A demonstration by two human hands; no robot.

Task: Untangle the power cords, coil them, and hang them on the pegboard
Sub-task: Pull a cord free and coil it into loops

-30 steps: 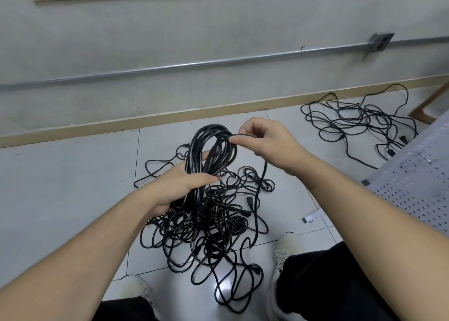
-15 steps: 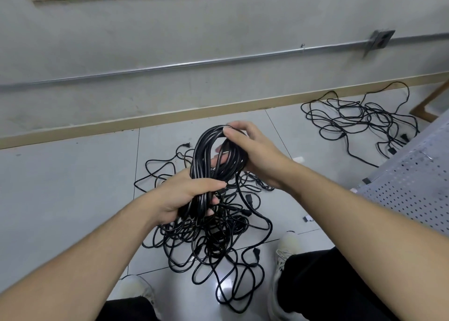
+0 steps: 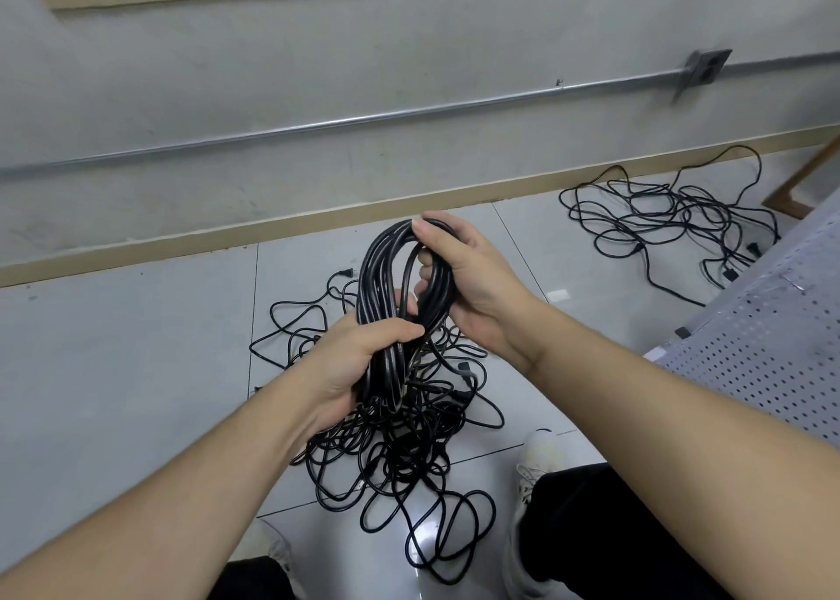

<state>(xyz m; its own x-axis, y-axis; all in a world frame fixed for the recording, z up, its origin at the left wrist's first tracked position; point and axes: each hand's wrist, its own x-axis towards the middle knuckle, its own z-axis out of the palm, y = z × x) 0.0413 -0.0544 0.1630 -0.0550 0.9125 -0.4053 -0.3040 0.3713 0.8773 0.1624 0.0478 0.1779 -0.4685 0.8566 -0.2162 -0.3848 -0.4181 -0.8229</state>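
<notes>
A coil of black power cord (image 3: 381, 277) stands upright in front of me, several loops thick. My left hand (image 3: 363, 363) grips the coil around its lower middle, thumb across the front. My right hand (image 3: 468, 281) holds the coil's upper right side, fingers curled over the top loops. Below the coil a tangled heap of black cords (image 3: 400, 431) lies on the floor tiles, with strands running up into the coil. The white pegboard (image 3: 768, 354) lies flat at the right edge.
A second loose pile of black cords (image 3: 668, 222) lies on the floor at the back right near the baseboard. A wooden frame corner (image 3: 800, 186) stands at far right. My shoes (image 3: 536, 463) and dark trousers are at the bottom. The wall with a metal conduit (image 3: 409, 113) runs behind.
My right hand has come in from pinching a single strand at the right and now wraps over the top of the coil. The left hand kept its grip.
</notes>
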